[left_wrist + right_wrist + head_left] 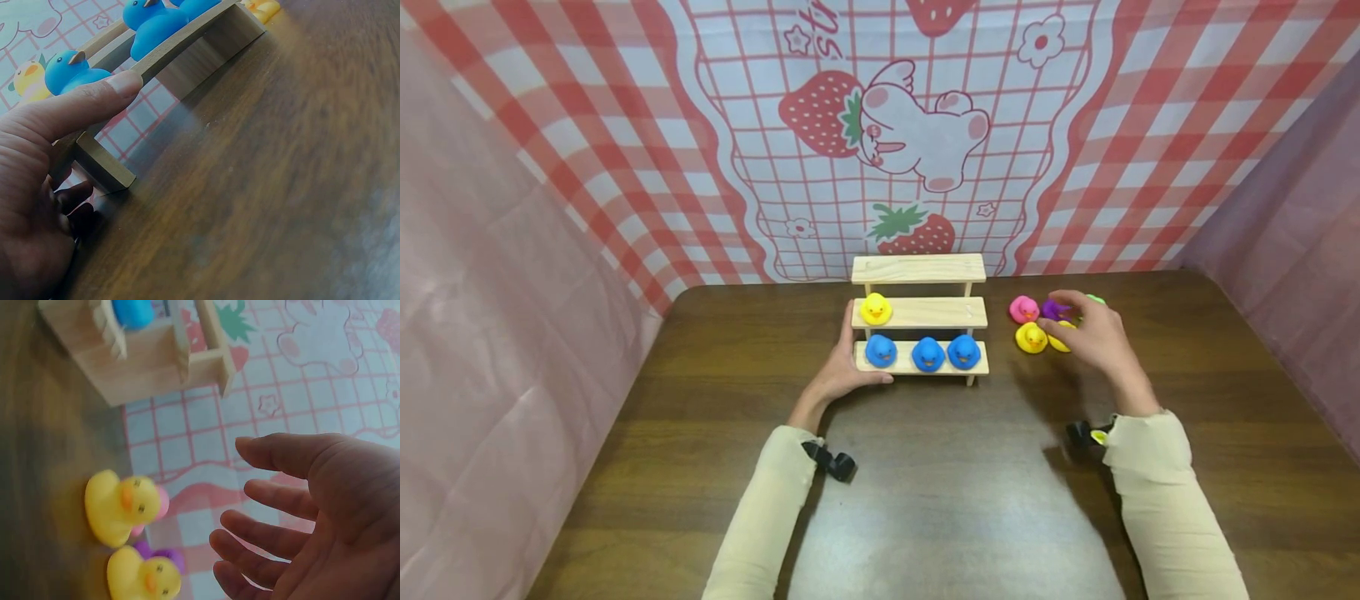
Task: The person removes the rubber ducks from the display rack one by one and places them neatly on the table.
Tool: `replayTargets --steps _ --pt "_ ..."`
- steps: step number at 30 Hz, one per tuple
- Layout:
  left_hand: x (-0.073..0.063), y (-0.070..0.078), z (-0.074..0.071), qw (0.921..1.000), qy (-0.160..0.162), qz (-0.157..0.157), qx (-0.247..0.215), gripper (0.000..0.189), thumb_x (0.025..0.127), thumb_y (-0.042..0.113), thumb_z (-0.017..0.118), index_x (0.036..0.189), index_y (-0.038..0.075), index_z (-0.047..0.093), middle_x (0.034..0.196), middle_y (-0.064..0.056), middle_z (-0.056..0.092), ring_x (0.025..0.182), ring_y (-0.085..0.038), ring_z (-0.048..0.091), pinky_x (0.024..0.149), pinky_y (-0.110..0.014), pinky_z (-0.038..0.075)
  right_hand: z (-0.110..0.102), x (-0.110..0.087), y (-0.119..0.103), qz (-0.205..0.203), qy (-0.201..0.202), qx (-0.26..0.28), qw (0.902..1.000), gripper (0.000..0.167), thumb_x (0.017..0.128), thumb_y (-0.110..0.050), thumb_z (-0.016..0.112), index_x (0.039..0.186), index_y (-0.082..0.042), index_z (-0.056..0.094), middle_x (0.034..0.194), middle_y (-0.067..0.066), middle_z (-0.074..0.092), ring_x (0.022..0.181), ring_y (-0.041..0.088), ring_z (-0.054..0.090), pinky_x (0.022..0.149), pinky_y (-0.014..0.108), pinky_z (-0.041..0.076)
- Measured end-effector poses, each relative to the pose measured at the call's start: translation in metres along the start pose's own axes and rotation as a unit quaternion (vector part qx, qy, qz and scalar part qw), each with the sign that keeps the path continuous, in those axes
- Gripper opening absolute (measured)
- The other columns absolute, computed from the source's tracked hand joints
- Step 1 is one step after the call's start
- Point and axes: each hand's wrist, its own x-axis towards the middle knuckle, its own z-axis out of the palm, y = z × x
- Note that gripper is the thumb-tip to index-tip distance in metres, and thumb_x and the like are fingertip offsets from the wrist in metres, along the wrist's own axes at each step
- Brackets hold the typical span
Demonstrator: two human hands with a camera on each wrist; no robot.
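Observation:
My left hand [841, 368] holds the left end of a three-tier wooden display stand [917, 268], thumb along the front edge of the lowest tier; in the left wrist view its other fingers are partly hidden behind the stand. Three blue rubber ducks [928, 355] sit on the bottom tier, and one yellow duck [876, 309] is at the left of the middle tier. My right hand [1099, 340] hovers over a group of ducks right of the stand, its fingers apart and holding nothing in the right wrist view. Closest to it are a purple duck [1055, 310] and a yellow duck [142, 575].
Left in that group are a pink duck [1023, 309] and another yellow duck [1032, 337]. A green duck [1097, 299] is mostly hidden behind my right hand. The brown wooden table [925, 500] meets a strawberry-patterned cloth [1037, 125] at the back.

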Motion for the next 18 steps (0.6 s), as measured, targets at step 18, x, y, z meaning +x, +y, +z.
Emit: replayTargets --steps 18 --pt "-0.001 0.001 0.000 1.0000 -0.001 -0.002 0.007 0.137 0.070 0.008 0.089 0.161 0.018 -0.013 0.171 -0.006 -0.006 0.158 -0.029 0.008 0.129 -0.051 0.012 0.024 0.012 -0.052 -0.026 -0.018 0.039 0.9987 0.054 0.094 -0.031 0.068 0.139 -0.004 0.055 0.140 0.023 0.059 0.124 0.043 0.057 0.100 0.060 0.050"
